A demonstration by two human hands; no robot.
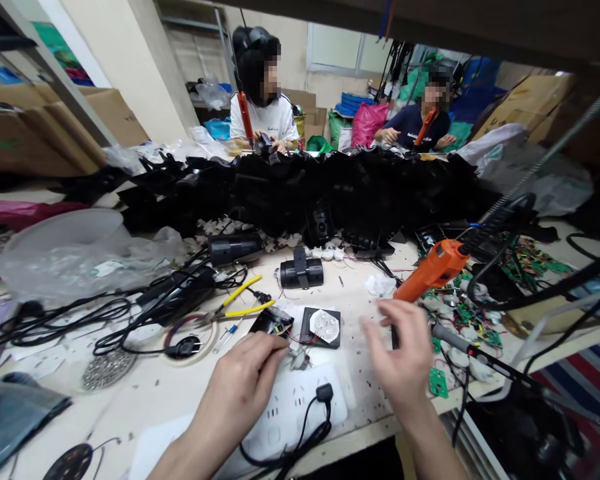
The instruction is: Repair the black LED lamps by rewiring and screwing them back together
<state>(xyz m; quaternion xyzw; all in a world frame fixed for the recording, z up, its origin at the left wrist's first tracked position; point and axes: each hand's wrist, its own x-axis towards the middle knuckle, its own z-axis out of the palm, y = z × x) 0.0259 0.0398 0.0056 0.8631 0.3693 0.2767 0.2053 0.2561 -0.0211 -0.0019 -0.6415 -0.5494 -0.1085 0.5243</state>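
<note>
Orange screwdriver (433, 270) aslant, nose lower-left

The person sees two people (266, 117) opposite and three orange screwdrivers (430, 270). There are two black plugs (325, 392), one power strip (269, 433), one pair of pliers (245, 297), one tape roll (215, 337), one soldering iron (453, 339), one square case (306, 322) and one white disc (325, 325). The green boards (438, 382) and black parts (300, 187) overlap too much to count.

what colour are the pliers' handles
Yellow: the handles show best in the head view, the only one here.
</note>
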